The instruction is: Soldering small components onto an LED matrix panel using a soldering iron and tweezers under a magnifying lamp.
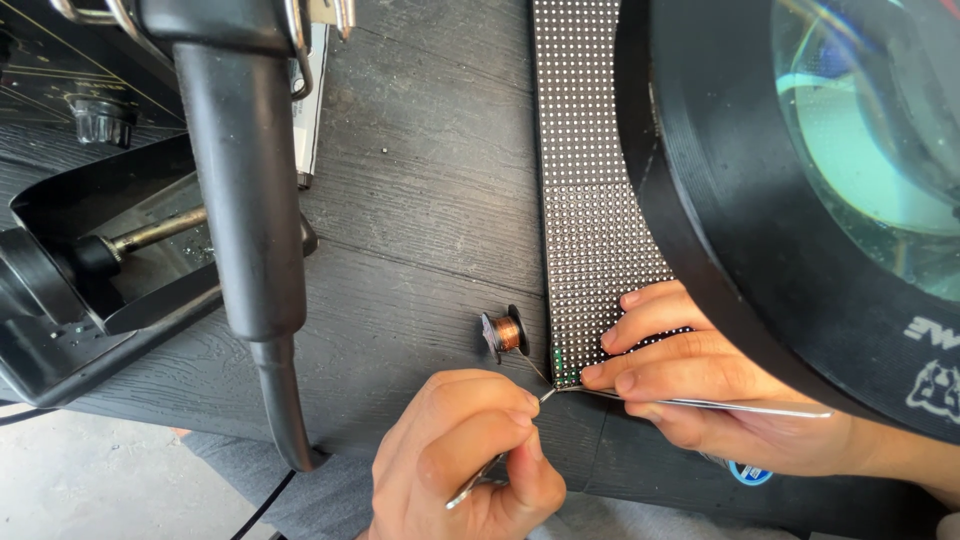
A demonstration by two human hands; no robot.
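Dark wood-grain table [420, 150], LED dot-matrix panel [590, 230] lying flat on it, running from top edge down to near corner. Large black-rimmed magnifier lens [800, 200] overhanging panel from right, hiding most of it.

Left hand [470, 460]: fingers closed tight round a thin metal tool [480, 480], likely tweezers; tip [547, 395] touching panel's near left corner, beside a small green spot [558, 360].

Right hand [700, 390]: fingers [650, 325] partly curled, pressed flat on panel's near end, pinning it; a 2nd slim metal tool [720, 404] lying under them, point aimed at same corner. Grip on it unclear, whether pinched or merely resting beneath.

Small spool of copper wire [503, 332] upright just beside panel's left edge, 1 fine strand trailing toward corner.

Upper left: black soldering handle [245, 190] in stand [80, 270], cable dropping off table edge.

Risks, judged only:
- Tool tip slipping off corner, scratching adjacent dots; cause, too much downward push.
- Fine strand snagging or snapping; cause, spool rolling if nudged by left knuckles.
- Panel shifting if right fingers lift.
- Handle close to left forearm; burn possible if hot, cannot tell.
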